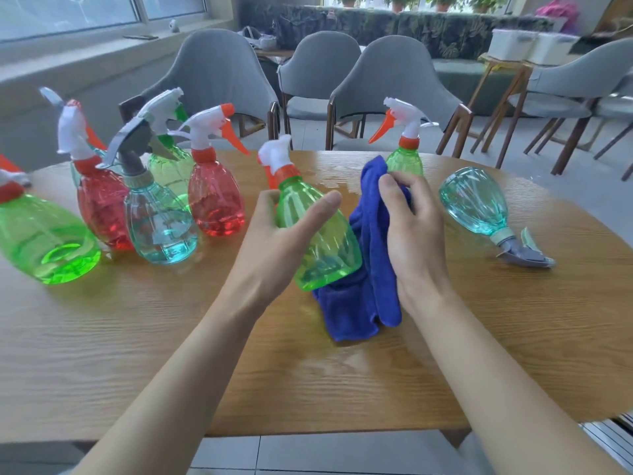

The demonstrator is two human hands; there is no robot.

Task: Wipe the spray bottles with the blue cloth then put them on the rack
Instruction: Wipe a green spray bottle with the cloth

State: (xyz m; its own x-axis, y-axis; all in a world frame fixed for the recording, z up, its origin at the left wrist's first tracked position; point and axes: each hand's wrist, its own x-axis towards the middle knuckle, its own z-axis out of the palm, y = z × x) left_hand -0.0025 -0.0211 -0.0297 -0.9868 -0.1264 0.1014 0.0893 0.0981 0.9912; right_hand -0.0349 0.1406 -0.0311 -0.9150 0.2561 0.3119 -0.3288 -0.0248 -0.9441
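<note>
Toward the table's (102, 337) far edge, our left grip (274, 241) holds the green bottle (322, 245) tilted for our right grip (414, 241), clutching the blue cloth (373, 293), to wipe

Wooden table (102, 337), grey chairs (219, 70) behind it, white boxes (527, 46) at far right

Looks like a café or break-room kind of spot tbh: grey padded chairs (394, 84) at 12 o'clock behind the wooden worktop (137, 337), a leafy-print bench seat (445, 32) along the far wall, potted plants (442, 1) at 1 o'clock, and big windows (68, 12) at 10.
</note>
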